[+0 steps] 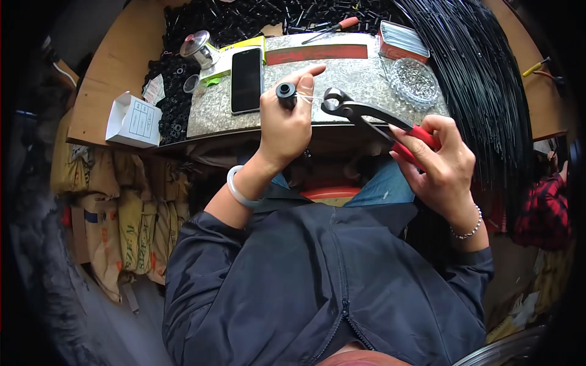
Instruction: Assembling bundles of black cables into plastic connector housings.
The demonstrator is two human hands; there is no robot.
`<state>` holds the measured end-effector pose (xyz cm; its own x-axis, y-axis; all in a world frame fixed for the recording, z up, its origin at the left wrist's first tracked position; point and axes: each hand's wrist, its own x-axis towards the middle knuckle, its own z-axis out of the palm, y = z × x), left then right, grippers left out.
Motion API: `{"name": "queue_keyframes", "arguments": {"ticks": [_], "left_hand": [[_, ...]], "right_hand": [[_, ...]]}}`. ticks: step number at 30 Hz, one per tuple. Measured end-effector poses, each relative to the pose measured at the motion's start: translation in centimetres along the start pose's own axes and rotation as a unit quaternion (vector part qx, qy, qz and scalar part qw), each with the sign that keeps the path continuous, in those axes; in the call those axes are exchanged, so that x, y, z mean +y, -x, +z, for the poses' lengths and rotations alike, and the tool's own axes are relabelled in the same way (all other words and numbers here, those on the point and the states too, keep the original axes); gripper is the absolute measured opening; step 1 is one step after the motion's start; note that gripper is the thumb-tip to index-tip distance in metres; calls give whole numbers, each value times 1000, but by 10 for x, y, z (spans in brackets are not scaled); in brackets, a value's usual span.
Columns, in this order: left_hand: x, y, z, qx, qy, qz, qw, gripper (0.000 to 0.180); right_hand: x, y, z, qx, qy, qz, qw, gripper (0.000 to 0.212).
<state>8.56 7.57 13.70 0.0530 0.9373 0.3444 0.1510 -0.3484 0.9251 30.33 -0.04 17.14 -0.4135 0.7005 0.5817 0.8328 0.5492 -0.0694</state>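
Note:
My left hand (284,128) is closed around a black tubular part (285,93), its round hollow end facing up. From beside that part a thin pale strand (310,97) runs right toward the pincers' jaws; whether the jaws touch it I cannot tell. The end-cutting pincers (372,112) have a dark metal head and red grips. Their grips lie in my right hand (445,161), fingers wrapped round them, with the rounded head pointing left, close to my left fingertips. Both hands are above the near side of a worn grey board (213,113).
On the board lie a black phone (246,80), a red strip (317,53) and a clear dish of small metal pieces (414,80). A red-handled screwdriver (332,29) rests behind. Long black rods (482,91) hang over the right edge; a white box (134,121) stands left.

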Motion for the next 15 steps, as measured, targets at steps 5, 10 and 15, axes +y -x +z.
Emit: {"name": "queue_keyframes", "arguments": {"ticks": [5, 10, 15], "left_hand": [[-7, -2, 0, -6, 23, 27, 999, 28], [-4, 0, 5, -3, 45, -2, 999, 27], [-2, 4, 4, -25, 65, -5, 998, 29]], "right_hand": [[-6, -9, -9, -2, 93, -44, 995, 31], [-11, -10, -6, 0, 101, -57, 993, 24], [-13, -3, -4, -38, 95, -73, 992, 20]]}}
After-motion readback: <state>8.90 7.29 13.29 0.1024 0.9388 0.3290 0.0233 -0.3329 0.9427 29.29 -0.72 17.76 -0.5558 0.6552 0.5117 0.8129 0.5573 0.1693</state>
